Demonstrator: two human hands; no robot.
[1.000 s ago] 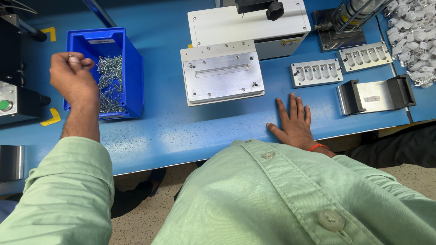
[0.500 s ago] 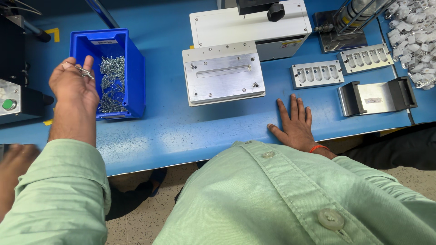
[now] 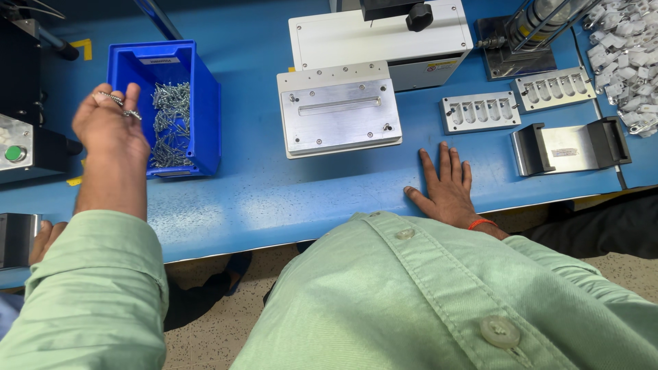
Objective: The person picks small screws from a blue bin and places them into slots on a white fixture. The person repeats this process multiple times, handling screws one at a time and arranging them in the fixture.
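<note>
My left hand (image 3: 110, 130) is raised beside the left wall of a blue bin (image 3: 205, 116) and is closed on a few small metal screws (image 3: 120, 106) at its fingertips. More loose screws (image 3: 168, 123) lie heaped inside the bin. My right hand (image 3: 445, 185) lies flat on the blue table (image 3: 288, 192), fingers spread, holding nothing. It rests just right of a flat aluminium fixture plate (image 3: 339, 113) that has a long slot along its top.
A white machine base (image 3: 380, 38) stands behind the plate. Two slotted metal trays (image 3: 480, 112) (image 3: 554, 88), a U-shaped metal bracket (image 3: 569, 147) and a pile of small white parts (image 3: 627, 48) lie at right. A dark box with a green button (image 3: 14, 147) sits at left.
My left hand has come toward me from over the bin's far left to its near left side, still closed on screws. The right hand has stayed flat on the table.
</note>
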